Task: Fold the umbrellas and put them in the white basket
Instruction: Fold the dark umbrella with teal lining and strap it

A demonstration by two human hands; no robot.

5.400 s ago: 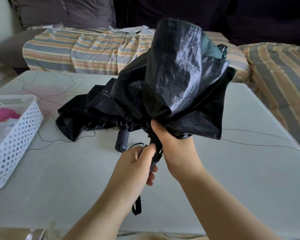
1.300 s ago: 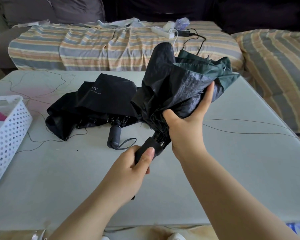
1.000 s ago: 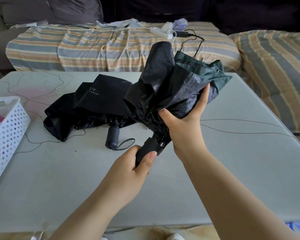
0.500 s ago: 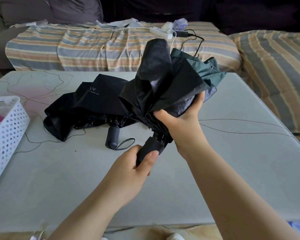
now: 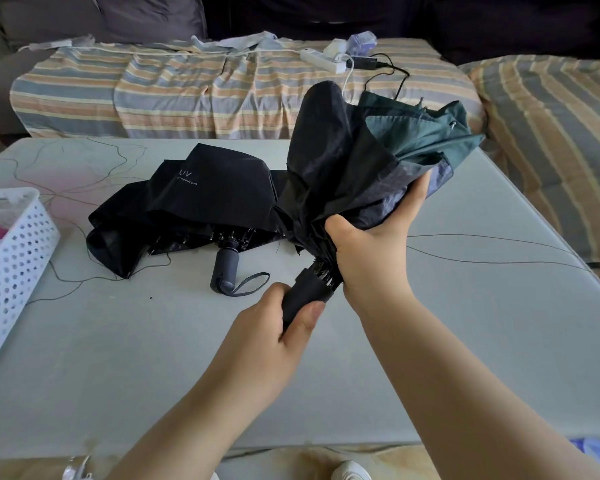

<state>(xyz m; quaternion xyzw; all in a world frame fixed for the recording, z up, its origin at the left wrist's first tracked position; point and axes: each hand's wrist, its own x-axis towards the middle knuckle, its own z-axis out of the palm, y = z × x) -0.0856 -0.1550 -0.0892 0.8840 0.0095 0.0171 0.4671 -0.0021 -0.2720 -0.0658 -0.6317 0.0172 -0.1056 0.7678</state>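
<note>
Readable txt: only on black umbrella (image 5: 201, 199) lying on table (image 5: 153, 358). Canopy panel facing cam has "UV" in pale caps, w/ smaller line right below ending "...event sun"; 1st letters too small to make out. No other labels, brands or nos. legible anywhere else in view.
</note>
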